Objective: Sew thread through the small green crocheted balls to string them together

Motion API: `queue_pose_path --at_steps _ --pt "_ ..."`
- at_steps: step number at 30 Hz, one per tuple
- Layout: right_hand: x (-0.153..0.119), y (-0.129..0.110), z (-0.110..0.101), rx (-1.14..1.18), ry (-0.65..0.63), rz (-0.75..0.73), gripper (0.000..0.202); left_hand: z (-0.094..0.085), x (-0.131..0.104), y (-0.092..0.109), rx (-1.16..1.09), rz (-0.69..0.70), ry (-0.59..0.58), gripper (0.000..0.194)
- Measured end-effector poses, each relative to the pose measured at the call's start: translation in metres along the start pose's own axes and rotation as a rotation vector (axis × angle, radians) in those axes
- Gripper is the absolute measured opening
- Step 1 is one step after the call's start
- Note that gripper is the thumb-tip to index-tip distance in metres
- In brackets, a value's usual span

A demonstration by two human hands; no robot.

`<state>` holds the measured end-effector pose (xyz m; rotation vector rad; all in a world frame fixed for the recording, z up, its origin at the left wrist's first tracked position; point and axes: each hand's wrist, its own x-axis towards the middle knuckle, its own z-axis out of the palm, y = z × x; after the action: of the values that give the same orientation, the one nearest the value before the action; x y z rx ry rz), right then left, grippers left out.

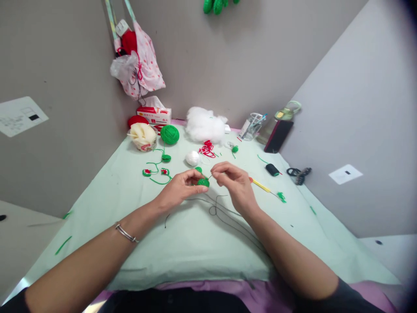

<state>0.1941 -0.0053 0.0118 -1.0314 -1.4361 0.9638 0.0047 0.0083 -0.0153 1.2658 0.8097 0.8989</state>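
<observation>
My left hand [183, 186] is closed around a small green crocheted piece [203, 183], held just above the table. A second green bit shows above its fingertips and may be part of the same piece. My right hand [237, 186] pinches a thin needle [210, 176] whose tip meets the green piece. Below my hands, long dark thread [213, 210] lies in loops and trails toward my right forearm. A white ball [192, 158] sits just beyond my left hand. Beside my right hand lies a crochet hook with a yellow handle [260, 185].
White stuffing [206, 125], a green yarn ball [170, 134] and a tissue box [154, 115] stand at the back. Small crocheted pieces [165, 171] lie left. To the right are a black thread spool [272, 169], a glass jar [252, 127] and a phone [279, 136] leaning on a bottle.
</observation>
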Motion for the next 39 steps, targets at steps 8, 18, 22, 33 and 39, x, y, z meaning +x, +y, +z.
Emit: queue_pose_path --at_steps 8,18,22,33,39 --pt "0.031 -0.027 -0.062 0.445 0.129 0.305 0.029 -0.01 -0.001 0.008 -0.366 -0.106 -0.114 0.027" --pt "0.05 -0.051 -0.195 0.2 0.358 -0.067 0.039 -0.014 -0.005 0.025 -0.258 -0.097 -0.084 0.03" --pt "0.04 -0.022 -0.098 0.209 0.14 0.094 0.015 -0.014 -0.004 0.023 -0.172 -0.089 -0.051 0.034" --pt "0.016 -0.017 -0.045 0.178 -0.266 0.258 0.035 -0.015 -0.003 0.022 -0.135 -0.076 -0.064 0.03" --pt "0.011 -0.055 -0.16 0.05 0.518 -0.266 0.036 -0.023 0.001 0.02 -0.296 -0.076 -0.031 0.027"
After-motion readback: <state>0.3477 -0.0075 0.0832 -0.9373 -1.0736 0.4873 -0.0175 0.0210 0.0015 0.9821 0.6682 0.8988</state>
